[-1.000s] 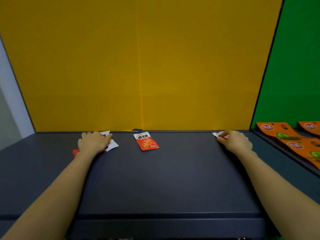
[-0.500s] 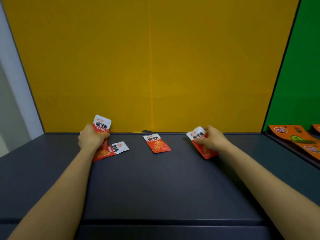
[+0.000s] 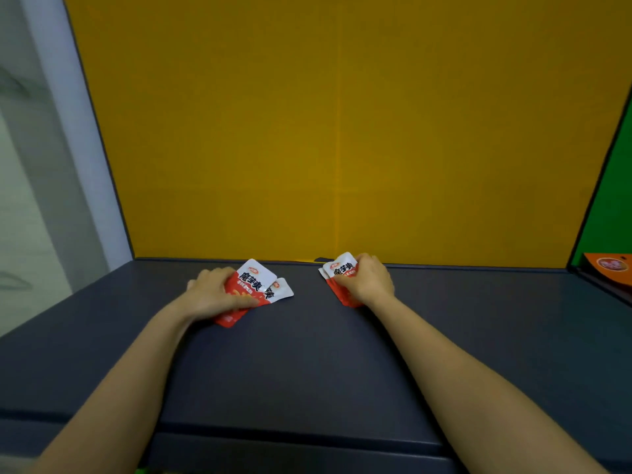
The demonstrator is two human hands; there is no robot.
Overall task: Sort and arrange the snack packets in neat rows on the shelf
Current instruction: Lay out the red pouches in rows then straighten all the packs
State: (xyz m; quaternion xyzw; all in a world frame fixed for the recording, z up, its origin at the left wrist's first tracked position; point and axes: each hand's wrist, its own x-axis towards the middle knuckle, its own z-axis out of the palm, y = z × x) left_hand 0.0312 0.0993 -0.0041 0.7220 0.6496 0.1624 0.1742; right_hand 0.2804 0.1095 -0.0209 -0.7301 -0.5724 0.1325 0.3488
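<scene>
My left hand (image 3: 219, 294) grips a red-and-white snack packet (image 3: 254, 280) that lies over a second packet of the same kind (image 3: 280, 291) on the dark shelf (image 3: 307, 364). My right hand (image 3: 369, 282) is closed on another red-and-white packet (image 3: 342, 270), which overlaps one more packet (image 3: 324, 272) beneath it near the back wall. Both pairs rest on or just above the shelf surface, left and right of centre.
A yellow back panel (image 3: 342, 131) rises behind the shelf. A green panel (image 3: 615, 200) borders the right side, where an orange packet (image 3: 608, 266) lies on the neighbouring shelf. A pale wall (image 3: 41, 165) stands at the left. The shelf's front edge runs near the bottom.
My right hand carried its packet left onto the middle packet. My left hand lowered its packet onto the one lying beside it. The view shifted left.
</scene>
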